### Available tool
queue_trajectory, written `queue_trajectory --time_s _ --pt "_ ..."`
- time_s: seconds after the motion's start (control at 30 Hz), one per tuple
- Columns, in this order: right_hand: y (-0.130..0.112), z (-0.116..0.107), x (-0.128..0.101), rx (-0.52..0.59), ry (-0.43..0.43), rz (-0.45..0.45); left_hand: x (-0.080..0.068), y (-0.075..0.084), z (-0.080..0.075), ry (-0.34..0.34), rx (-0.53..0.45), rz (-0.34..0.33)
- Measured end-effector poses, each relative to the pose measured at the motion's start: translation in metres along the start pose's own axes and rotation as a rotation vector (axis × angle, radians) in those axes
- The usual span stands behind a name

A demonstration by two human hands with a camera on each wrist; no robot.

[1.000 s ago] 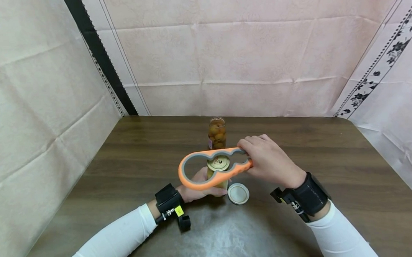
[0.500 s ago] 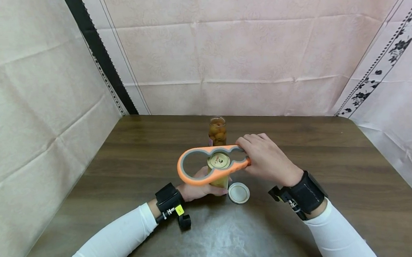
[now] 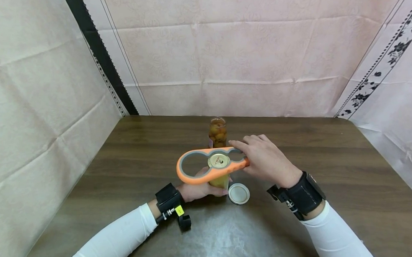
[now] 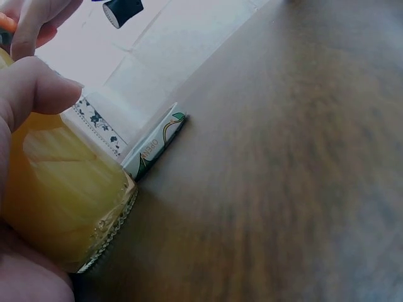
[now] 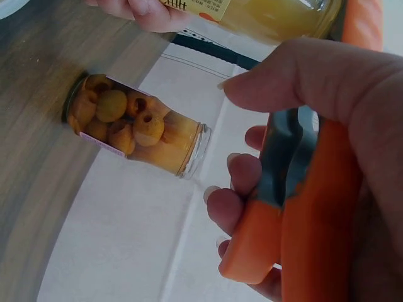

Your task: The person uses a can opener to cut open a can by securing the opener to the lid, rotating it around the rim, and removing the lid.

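Both hands work at one jar near the middle of the wooden table [image 3: 332, 169]. Gripping from the near left, the left hand [image 3: 198, 190] wraps its fingers round the body of the yellow-filled jar [image 3: 218, 179], which stands upright on the table; the left wrist view shows the thumb lying against the glass and a torn label strip sticking out beside it. Curled round the narrow right end of the orange jar opener [image 3: 211, 166], the right hand [image 3: 264, 160] holds the tool roughly level, with the index finger stretched along its far edge. One of the opener's middle rings sits over the jar's gold lid [image 3: 218, 161]; its largest ring juts out to the left, over nothing. A loose white lid [image 3: 238, 193] lies flat on the table just right of the held jar and near the right wrist. Farther back, a second jar [image 3: 217, 132] of round yellow-brown fruit stands open-topped, apart from both hands.
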State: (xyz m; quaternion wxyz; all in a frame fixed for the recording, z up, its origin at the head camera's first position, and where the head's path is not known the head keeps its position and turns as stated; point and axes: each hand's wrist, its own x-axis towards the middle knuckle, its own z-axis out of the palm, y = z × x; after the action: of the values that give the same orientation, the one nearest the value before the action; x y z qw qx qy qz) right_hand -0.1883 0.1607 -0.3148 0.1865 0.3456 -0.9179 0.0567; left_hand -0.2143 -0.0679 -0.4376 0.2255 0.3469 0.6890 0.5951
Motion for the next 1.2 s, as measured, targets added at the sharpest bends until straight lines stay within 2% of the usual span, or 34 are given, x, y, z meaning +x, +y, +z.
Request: queue_trajectory --time_s 0.2,0.33,0.5,0.73,0.97,1.2 --pt "-0.001 -0.001 -0.002 -0.019 0.004 -0.009 -0.001 0.000 0.001 -0.022 -0.050 0.017" --pt "-0.003 -0.003 -0.004 -0.053 0.001 -0.008 -0.001 0.002 0.001 -0.018 -0.047 0.050" --pt "-0.008 -0.007 -0.007 -0.086 -0.018 0.003 0.000 0.002 0.003 -0.005 -0.044 0.057" --pt "-0.017 -0.012 -0.013 -0.136 0.001 0.000 0.000 -0.002 0.004 0.011 0.002 0.106" --pt "-0.027 -0.017 -0.019 -0.186 0.022 -0.011 0.000 -0.004 0.003 0.056 0.054 0.155" --pt "-0.037 -0.017 -0.022 -0.255 0.066 -0.026 -0.002 -0.004 0.002 0.049 0.038 0.117"
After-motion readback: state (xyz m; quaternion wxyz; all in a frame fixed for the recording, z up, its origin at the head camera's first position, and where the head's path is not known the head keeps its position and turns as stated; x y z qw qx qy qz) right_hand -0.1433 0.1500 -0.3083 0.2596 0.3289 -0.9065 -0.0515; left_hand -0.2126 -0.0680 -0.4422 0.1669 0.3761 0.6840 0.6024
